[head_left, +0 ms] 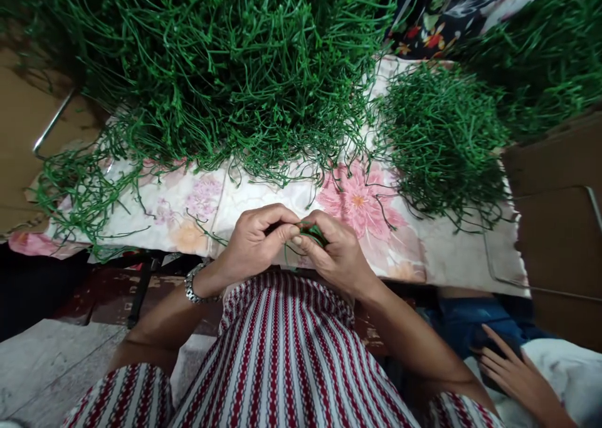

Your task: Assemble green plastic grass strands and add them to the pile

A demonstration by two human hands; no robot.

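Note:
My left hand (pixel 258 237) and my right hand (pixel 336 250) meet over the near edge of the cloth-covered table, fingertips touching. Thin green stems (pixel 314 232) are pinched between them, with most of their length inside the curled fingers of the right hand. The left thumb and forefinger press together at the stems' end. A single loose stem (pixel 204 227) trails on the cloth beside my left wrist. Beyond my hands rises a large heap of green stems (pixel 235 83) with small knobbed tips. Whether the stems are plastic or real I cannot tell.
A smaller pile of stems (pixel 442 133) lies to the right, and a scattered bunch (pixel 89 190) to the left. The floral tablecloth (pixel 277 190) covers the table. Cardboard (pixel 559 208) stands at the right. Another person's hand (pixel 510 365) rests low at the right.

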